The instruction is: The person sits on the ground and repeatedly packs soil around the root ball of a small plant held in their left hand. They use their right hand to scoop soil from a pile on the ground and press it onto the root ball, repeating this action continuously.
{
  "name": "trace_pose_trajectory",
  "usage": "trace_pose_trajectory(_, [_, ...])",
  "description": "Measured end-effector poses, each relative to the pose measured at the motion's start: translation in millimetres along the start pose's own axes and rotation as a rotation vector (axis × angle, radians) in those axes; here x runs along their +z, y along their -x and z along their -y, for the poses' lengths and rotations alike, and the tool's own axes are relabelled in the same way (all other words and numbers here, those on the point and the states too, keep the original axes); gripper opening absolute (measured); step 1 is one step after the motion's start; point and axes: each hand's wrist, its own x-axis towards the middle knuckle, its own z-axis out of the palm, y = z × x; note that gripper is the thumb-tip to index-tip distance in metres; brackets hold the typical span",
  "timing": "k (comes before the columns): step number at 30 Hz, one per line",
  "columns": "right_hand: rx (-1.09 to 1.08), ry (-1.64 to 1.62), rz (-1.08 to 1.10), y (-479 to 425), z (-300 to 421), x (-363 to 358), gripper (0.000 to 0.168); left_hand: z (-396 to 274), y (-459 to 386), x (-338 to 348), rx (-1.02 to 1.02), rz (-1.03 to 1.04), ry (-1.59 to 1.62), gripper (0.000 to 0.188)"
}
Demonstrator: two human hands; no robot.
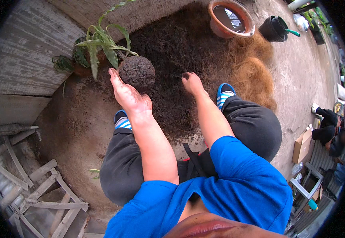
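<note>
A leafy plant (105, 44) with long green leaves hangs out to the left of its round, dark root ball (137, 73). My left hand (131, 93) cups the root ball from its lower left, palm up, with soil on the skin. Over the heap of dark soil (172, 89), my right hand (192, 83) is bent with its fingers curled down, a bit of dark soil at the fingertips; whether it grips any is hard to tell. Loose brown fibre (255, 80) lies right of the soil.
A clay-coloured basin of water (212, 23) and stacked black pots (272, 29) with a green handle stand beyond. Round green-covered balls (81, 52) lie by the board wall at left. Wooden frames (41, 190) fill the lower left. At right are a cardboard box (302, 145) and a seated person (327, 122).
</note>
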Motion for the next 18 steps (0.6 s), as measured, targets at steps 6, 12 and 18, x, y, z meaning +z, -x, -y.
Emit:
trace_pose_trajectory(6, [-0.042, 0.1, 0.048, 9.9, 28.2, -8.3, 0.042, -4.3, 3.2, -0.3, 0.024, 0.025, 0.018, 0.04])
trace_pose_trajectory(12, [-0.065, 0.339, 0.103, 24.8, 43.4, 9.4, 0.047, -3.6, 12.1, 9.8, -0.022, -0.033, -0.009, 0.047])
trace_pose_trajectory(18, [0.002, 0.404, 0.114, 12.5, 36.6, 12.0, 0.053, -4.0, 11.8, 7.6, -0.035, 0.0, 0.007, 0.047])
